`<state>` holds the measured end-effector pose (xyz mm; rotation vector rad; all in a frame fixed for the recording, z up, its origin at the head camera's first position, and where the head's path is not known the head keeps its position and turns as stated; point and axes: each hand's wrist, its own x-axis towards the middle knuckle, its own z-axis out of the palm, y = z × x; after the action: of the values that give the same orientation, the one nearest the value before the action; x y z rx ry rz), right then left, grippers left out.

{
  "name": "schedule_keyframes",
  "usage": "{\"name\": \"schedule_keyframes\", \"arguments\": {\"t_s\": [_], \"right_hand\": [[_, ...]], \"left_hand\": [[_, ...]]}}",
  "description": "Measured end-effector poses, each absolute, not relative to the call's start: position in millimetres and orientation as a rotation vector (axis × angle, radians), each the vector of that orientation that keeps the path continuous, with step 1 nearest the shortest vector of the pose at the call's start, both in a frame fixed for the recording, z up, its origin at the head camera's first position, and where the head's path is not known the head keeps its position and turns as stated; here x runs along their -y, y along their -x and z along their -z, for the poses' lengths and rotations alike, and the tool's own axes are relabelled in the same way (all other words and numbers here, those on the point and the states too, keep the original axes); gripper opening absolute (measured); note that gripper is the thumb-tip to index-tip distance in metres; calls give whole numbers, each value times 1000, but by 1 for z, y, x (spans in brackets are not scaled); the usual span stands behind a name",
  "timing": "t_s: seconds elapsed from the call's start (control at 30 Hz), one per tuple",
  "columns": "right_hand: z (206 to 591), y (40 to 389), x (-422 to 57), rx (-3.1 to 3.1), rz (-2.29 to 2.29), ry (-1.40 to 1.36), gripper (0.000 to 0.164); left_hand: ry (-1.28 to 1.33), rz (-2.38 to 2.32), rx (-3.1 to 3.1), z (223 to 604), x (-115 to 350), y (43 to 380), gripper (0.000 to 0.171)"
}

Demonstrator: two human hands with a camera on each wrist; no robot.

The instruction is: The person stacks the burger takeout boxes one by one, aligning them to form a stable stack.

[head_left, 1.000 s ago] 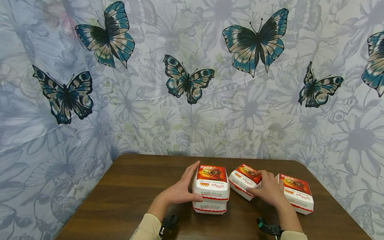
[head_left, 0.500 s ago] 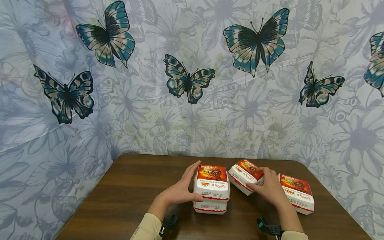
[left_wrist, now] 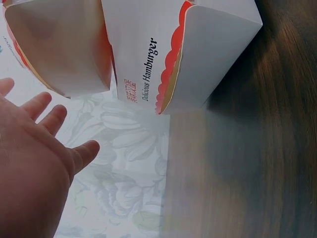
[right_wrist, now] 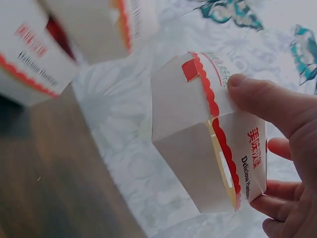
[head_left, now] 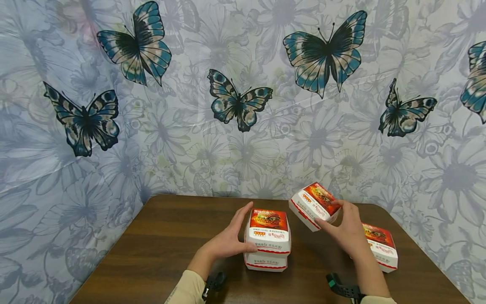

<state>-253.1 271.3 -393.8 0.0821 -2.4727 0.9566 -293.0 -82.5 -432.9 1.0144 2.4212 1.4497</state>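
Note:
Two white-and-red cardboard burger boxes stand stacked on the table, an upper box (head_left: 268, 232) on a lower box (head_left: 265, 261). My left hand (head_left: 229, 240) is beside the stack's left side, thumb near the front and fingers stretched; the left wrist view shows those fingers (left_wrist: 52, 119) spread. Between thumb and fingers my right hand (head_left: 347, 228) grips a third burger box (head_left: 310, 210), raised and tilted right of the stack. In the right wrist view the thumb (right_wrist: 257, 96) presses one face of this burger box (right_wrist: 183, 114), fingers around the other side.
Another burger box (head_left: 383, 249) sits on the table at the right, partly hidden behind my right forearm. The brown wooden table (head_left: 152, 245) ends at a butterfly-patterned wall covering (head_left: 182, 169).
My right hand has lifted the burger box off the table, up and away toward the back edge. My left hand has stayed by the stack.

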Motion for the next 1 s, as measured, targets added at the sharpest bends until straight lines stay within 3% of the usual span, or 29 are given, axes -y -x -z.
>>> {"name": "schedule_keyframes", "arguments": {"t_s": [0.57,1.0], "right_hand": [[357,228,-252,2395,-1165,-251,68],[355,226,-234,2418,-1330,-499,61]], "left_hand": [[-994,-1521,-2488,436,75,289,109],[-973,-1590,-2488,436,67,287,111]]}}
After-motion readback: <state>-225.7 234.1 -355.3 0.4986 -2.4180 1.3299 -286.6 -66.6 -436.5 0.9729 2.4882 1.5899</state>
